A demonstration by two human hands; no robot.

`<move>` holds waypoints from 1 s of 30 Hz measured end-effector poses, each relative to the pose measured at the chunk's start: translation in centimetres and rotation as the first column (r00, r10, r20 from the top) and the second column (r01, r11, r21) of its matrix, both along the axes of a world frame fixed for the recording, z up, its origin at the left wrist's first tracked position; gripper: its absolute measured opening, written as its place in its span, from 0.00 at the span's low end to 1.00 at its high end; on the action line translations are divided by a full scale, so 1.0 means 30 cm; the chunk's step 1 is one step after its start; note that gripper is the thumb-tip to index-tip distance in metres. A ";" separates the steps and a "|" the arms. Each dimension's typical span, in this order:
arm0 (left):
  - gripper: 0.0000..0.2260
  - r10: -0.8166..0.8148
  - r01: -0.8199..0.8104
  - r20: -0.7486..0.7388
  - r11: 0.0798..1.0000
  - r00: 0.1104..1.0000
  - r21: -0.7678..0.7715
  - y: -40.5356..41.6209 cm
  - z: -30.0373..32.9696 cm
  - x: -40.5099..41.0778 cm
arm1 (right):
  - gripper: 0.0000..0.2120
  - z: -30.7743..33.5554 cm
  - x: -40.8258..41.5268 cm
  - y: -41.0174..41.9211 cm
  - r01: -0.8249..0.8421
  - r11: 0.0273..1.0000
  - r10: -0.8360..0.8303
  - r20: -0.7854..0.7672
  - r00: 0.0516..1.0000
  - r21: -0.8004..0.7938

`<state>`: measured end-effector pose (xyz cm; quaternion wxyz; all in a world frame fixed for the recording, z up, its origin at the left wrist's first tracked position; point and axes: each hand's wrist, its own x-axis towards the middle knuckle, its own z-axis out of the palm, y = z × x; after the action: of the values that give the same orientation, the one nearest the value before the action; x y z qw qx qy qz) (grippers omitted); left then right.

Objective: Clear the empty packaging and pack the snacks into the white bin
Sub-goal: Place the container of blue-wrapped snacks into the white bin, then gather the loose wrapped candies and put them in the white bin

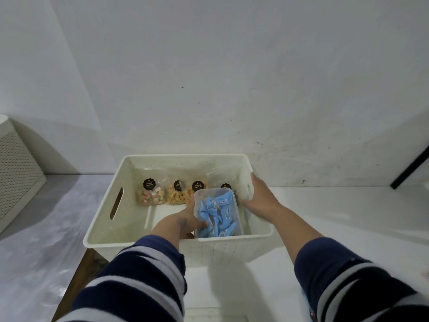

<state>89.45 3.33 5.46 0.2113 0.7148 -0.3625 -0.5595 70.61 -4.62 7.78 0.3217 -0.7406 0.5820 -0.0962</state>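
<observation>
The white bin (102, 238) stands on a white table against the wall. Along its far wall stand several clear snack bags with black labels: one with coloured biscuits (152, 194), one with golden pieces (176, 196), others partly hidden. A clear plastic tub of blue-wrapped sweets (218, 212) sits low inside the bin at its right side. My left hand (183, 223) grips the tub's left edge. My right hand (260, 198) is at the tub's right side, along the bin's right wall, with its fingers hidden behind the tub.
The white table (325, 217) reaches to the right of the bin and ends at a wooden edge (76, 282) on the left, with grey floor beyond. A perforated white cabinet (16, 168) stands at far left. A dark bar (411, 168) leans at far right.
</observation>
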 end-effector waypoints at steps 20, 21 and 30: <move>0.28 -0.398 0.452 0.591 0.890 0.702 0.063 -0.043 0.172 -0.155 | 0.30 0.066 -0.132 0.068 0.004 0.995 -0.005 0.013 1.000 0.101; 0.28 -0.402 0.479 0.606 0.877 0.687 0.039 -0.039 0.196 -0.176 | 0.28 0.075 -0.164 0.082 0.004 0.995 -0.003 -0.007 1.000 0.102; 0.26 -0.449 0.689 0.683 0.716 0.576 -0.111 0.021 0.320 -0.582 | 0.26 0.122 -0.568 0.267 0.027 0.993 0.006 -0.270 0.963 0.116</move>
<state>72.00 3.95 15.05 0.0157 0.6432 -0.7212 -0.2567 53.58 3.40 11.42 0.2822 -0.7233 0.6290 0.0386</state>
